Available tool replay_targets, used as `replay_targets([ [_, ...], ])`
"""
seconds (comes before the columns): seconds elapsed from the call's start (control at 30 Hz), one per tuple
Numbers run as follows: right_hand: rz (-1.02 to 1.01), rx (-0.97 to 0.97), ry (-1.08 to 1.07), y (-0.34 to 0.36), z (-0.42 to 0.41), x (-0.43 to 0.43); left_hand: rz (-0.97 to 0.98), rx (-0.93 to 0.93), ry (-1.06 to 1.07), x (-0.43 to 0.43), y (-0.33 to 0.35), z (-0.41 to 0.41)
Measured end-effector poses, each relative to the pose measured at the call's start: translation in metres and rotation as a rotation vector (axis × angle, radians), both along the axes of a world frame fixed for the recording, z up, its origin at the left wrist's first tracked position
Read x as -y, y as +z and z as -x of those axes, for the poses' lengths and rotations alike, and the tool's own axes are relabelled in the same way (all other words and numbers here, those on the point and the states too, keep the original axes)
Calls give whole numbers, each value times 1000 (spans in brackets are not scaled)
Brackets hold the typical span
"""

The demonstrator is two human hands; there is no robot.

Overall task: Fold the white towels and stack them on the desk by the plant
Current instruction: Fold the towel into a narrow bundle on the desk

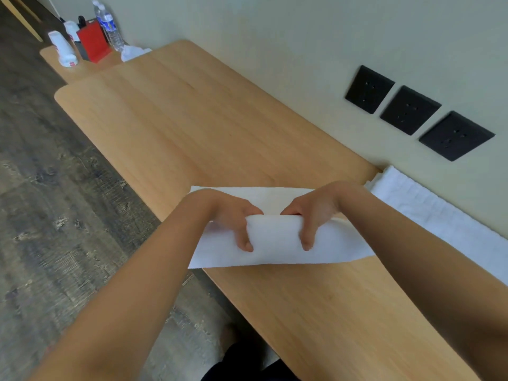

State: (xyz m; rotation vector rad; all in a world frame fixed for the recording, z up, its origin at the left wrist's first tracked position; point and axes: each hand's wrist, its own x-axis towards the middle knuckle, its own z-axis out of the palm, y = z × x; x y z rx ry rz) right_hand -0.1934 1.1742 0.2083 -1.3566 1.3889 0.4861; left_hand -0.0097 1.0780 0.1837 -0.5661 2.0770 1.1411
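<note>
A white towel [275, 243] lies across the near edge of the wooden desk [192, 127], partly folded, with a rolled fold raised at its middle. My left hand [233, 218] grips that fold from the left, fingers curled over the cloth. My right hand [313, 213] grips it from the right in the same way. The towel's left end hangs past the desk edge. A second white towel [428, 215] lies stretched along the wall at the right. No plant is in view.
At the desk's far end stand water bottles [108, 26], a red box [93, 42] and white cups [61, 48]. Three black wall sockets [409, 111] sit above the desk. Dark wood floor [55, 215] lies to the left.
</note>
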Motion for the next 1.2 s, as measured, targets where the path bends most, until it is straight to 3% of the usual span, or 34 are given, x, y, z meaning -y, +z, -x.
replay_targets([
  [0.13, 36, 69, -120, 8, 15, 6, -138, 58, 5, 20, 13, 14],
  [0.3, 311, 64, -292, 25, 42, -3, -299, 82, 22, 53, 22, 33],
  [0.37, 576, -49, -385, 25, 43, -11, -335, 66, 106, 67, 24, 40],
  [0.47, 1289, -228, -514, 2, 19, -24, -279, -10, 264, 86, 27, 49],
  [0.53, 1501, -248, -525, -28, -8, -30, -204, -62, 314, 99, 26, 56],
  [0.67, 1394, -372, -335, -89, -44, -28, -34, -138, 306, 117, 19, 66],
  [0.77, 1320, -471, -278, -112, -43, -13, 420, -248, 103, 116, 7, 64],
  [0.83, 1306, -497, -281, -120, -40, -1, 634, -348, 80, 110, -11, 58],
  [1.03, 1196, -509, -320, -139, -30, 20, 867, -285, 92, 64, -89, 39],
  [1.2, 1254, -508, -442, -140, -40, 21, 987, -327, 336, 24, -112, 38],
])
